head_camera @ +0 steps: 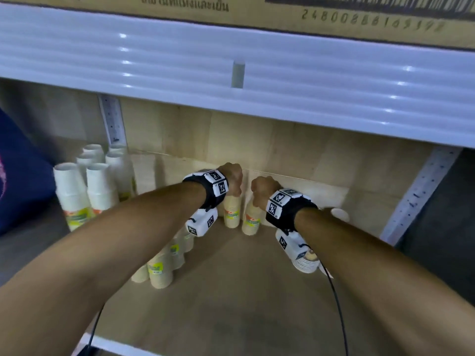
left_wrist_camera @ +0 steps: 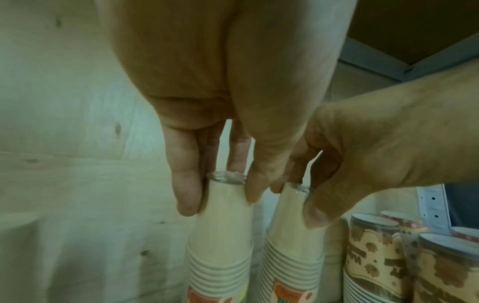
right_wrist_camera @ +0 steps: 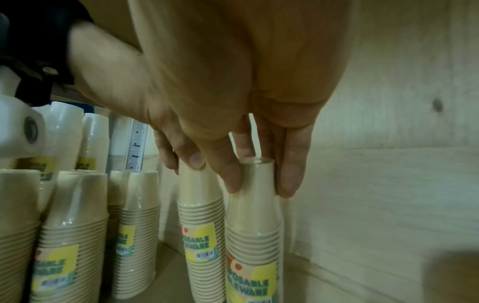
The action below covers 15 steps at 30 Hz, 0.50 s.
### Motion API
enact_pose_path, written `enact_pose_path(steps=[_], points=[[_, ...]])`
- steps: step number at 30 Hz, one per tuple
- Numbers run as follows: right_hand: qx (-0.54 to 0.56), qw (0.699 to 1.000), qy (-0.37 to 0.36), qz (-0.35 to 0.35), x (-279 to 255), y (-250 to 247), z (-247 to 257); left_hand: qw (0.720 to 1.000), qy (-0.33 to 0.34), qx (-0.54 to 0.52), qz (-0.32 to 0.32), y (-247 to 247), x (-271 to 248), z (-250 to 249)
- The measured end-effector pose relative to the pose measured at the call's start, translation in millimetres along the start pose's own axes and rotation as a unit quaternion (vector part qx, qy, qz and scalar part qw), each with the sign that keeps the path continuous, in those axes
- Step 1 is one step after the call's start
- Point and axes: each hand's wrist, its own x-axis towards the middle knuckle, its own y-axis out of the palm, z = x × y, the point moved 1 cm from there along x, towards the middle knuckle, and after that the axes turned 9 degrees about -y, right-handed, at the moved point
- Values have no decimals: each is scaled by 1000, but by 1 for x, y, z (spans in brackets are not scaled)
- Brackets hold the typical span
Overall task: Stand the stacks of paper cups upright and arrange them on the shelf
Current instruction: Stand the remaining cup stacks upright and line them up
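Here, two hands (head_camera: 235,177) (head_camera: 262,190) — each gripping one upright stack (head_camera: 232,211) (head_camera: 252,219).

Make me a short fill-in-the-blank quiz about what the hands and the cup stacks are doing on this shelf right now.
1. The left hand grips the ____ end of a beige cup stack.
2. The right hand holds the neighbouring beige stack, so the two held stacks stand ____ each other.
3. The white cup stacks stand at the shelf's far ____ side.
4. The label on the stack nearest the right wrist camera reads "Disposable ____".

Missing words: top; beside; left; Tableware
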Motion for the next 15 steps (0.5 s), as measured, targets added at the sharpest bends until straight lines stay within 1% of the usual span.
enact_pose_path(steps=[3,6,10,13,15], points=[[12,1000,8,4,12,6,-14,1000,5,-9,-3,4,11,-3],[22,1000,10,-2,18,7,-18,1000,-4,-13,-12,7,20,-4],[29,1000,9,-2,30,12,-20,1000,-1,-18,7,11,31,-7],[26,1000,0,-12,36,18,-21,1000,12,-1,-5,16,36,-7],[33,999,-1,-20,37,20,-21,1000,22,7,-1,21,39,-6]])
